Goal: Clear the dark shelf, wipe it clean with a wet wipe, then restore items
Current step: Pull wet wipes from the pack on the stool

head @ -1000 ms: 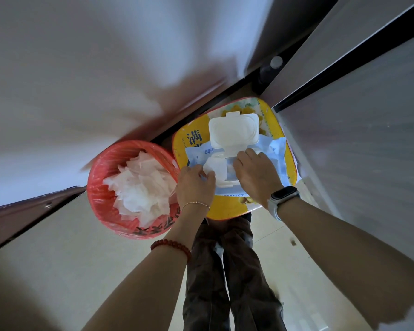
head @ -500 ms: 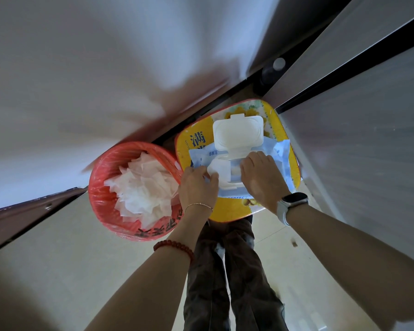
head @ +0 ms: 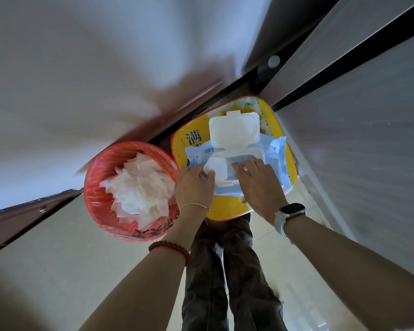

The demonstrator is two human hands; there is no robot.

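Note:
A pale blue wet wipe pack lies on a yellow stool top with its white flip lid standing open. My left hand pinches a white wipe at the pack's opening. My right hand rests on the pack beside the opening, fingers reaching into it. The dark shelf is not in view.
A red bin lined with a red bag and holding several used white wipes stands left of the stool. A grey cabinet front runs along the right. My legs stand below on pale floor tiles.
The view has shifted slightly and both hands stayed at the pack's opening. The left hand's fingers now pinch the wipe a little further out of the opening.

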